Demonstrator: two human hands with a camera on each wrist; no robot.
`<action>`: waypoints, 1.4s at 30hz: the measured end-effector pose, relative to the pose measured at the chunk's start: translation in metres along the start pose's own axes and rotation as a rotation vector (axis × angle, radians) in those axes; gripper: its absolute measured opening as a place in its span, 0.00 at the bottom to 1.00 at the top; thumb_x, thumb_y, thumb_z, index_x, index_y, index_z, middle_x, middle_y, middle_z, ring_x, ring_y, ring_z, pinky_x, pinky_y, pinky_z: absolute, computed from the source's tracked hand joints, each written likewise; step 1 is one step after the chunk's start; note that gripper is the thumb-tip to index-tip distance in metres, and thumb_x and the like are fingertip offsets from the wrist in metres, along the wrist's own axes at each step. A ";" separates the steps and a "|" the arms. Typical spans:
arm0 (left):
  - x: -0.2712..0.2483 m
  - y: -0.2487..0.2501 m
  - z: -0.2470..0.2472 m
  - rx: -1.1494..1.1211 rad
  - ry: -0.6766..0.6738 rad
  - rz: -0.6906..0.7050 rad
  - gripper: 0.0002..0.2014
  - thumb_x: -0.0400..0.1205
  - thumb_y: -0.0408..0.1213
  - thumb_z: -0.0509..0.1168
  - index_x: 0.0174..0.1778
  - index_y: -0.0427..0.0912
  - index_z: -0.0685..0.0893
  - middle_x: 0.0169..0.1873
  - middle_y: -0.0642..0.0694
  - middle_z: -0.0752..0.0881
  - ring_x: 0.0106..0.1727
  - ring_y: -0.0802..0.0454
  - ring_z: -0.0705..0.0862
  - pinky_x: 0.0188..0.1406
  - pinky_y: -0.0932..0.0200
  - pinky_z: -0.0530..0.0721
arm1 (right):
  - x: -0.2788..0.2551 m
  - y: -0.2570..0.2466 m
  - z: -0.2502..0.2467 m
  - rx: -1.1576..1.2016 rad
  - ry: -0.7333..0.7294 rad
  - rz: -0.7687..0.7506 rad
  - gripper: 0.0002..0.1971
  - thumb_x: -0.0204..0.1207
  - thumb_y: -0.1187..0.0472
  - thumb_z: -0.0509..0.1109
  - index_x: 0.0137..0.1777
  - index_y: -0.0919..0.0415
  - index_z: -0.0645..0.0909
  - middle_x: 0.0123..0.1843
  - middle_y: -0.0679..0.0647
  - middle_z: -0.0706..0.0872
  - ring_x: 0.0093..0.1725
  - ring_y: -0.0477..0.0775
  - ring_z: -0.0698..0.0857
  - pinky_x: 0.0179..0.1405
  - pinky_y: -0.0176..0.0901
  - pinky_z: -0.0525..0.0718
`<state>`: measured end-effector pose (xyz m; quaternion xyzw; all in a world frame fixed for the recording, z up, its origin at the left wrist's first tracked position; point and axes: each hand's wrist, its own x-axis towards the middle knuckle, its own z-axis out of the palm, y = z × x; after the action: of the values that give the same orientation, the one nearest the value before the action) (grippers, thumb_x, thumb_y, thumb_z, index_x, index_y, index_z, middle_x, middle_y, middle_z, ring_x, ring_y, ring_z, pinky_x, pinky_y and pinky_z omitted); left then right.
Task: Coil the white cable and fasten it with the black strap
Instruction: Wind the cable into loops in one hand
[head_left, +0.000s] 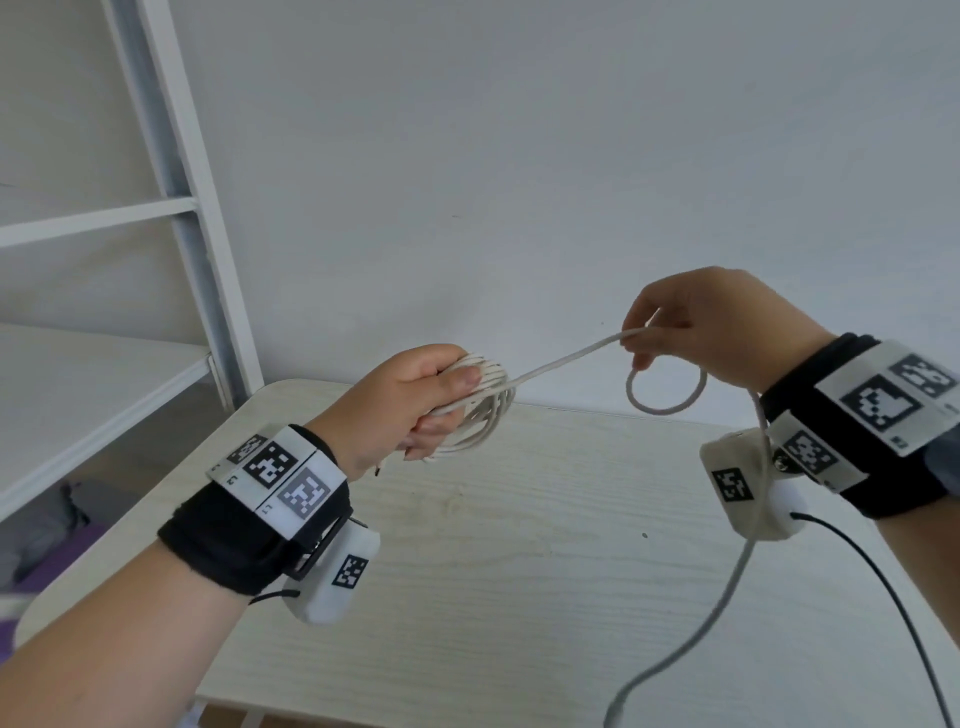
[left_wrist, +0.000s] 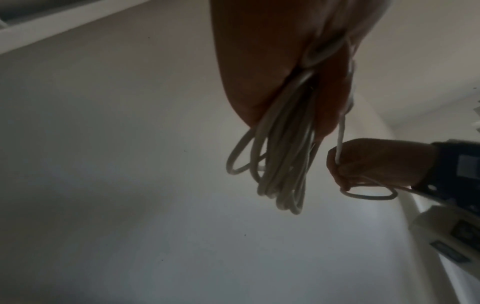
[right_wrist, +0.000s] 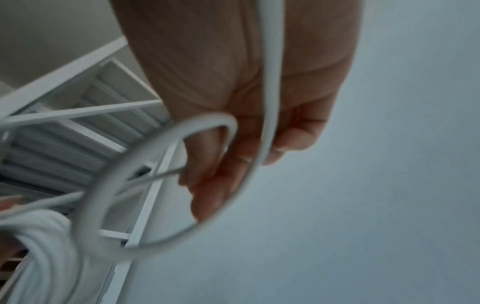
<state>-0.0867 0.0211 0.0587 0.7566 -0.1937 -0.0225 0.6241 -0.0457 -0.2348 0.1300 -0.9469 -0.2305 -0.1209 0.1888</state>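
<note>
Above the pale wooden table (head_left: 519, 519), both hands raised clear of its top.

Item 1: white cable (head_left: 561, 361). Condition: partly coiled. Several loops hang bunched in the left hand (head_left: 415, 400), the thumb pressed over the top of the bundle and the fingers curled beneath. From the bundle one strand runs up and to the right, nearly taut, to the right hand (head_left: 717, 332). Past that hand the cable forms a single small loop (head_left: 666, 391) hanging just below the fingers, then drops along the right wrist and trails down toward the near table edge, where it leaves view.

Item 2: right hand. Fingers curled, pinching the strand between thumb and fingertips; the small loop dangles from the same grip. The right wrist view shows the cable passing along the palm and under the curled fingers.

Item 3: black strap. Not identified in any view. A small dark tip (head_left: 379, 472) shows just below the left hand; whether it belongs to the strap cannot be told.

Progress, as judged: winding well under way, not complete. The trailing length still has to be gathered onto the bundle; fastening has not begun.

Position of cable relative to hands: bundle enclosed in the left; free strand bridging the two; remainder hanging below the right.

Other: white shelf frame (head_left: 182, 208) at left, against a plain wall.
</note>
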 end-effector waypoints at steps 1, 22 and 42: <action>-0.001 -0.001 -0.002 -0.042 -0.009 -0.011 0.13 0.84 0.39 0.59 0.35 0.38 0.70 0.16 0.52 0.65 0.14 0.58 0.58 0.15 0.66 0.63 | 0.001 0.003 0.002 0.083 0.054 -0.009 0.04 0.73 0.56 0.72 0.36 0.50 0.85 0.30 0.43 0.90 0.28 0.35 0.84 0.34 0.38 0.80; 0.001 0.003 -0.009 -0.888 -0.422 -0.092 0.11 0.78 0.44 0.68 0.37 0.39 0.83 0.15 0.54 0.60 0.13 0.58 0.58 0.11 0.67 0.64 | 0.016 -0.008 0.055 0.706 0.050 0.070 0.08 0.78 0.63 0.66 0.38 0.59 0.84 0.18 0.46 0.77 0.11 0.43 0.67 0.11 0.29 0.64; 0.017 0.005 0.002 -1.102 0.186 0.054 0.16 0.85 0.50 0.54 0.39 0.43 0.73 0.15 0.54 0.66 0.12 0.59 0.65 0.13 0.72 0.67 | -0.025 -0.017 0.108 0.378 -0.081 -0.109 0.17 0.70 0.62 0.74 0.56 0.48 0.76 0.28 0.45 0.76 0.28 0.38 0.76 0.35 0.25 0.76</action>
<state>-0.0728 0.0128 0.0663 0.3120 -0.1164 -0.0375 0.9422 -0.0605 -0.1857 0.0301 -0.8848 -0.3074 -0.0473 0.3471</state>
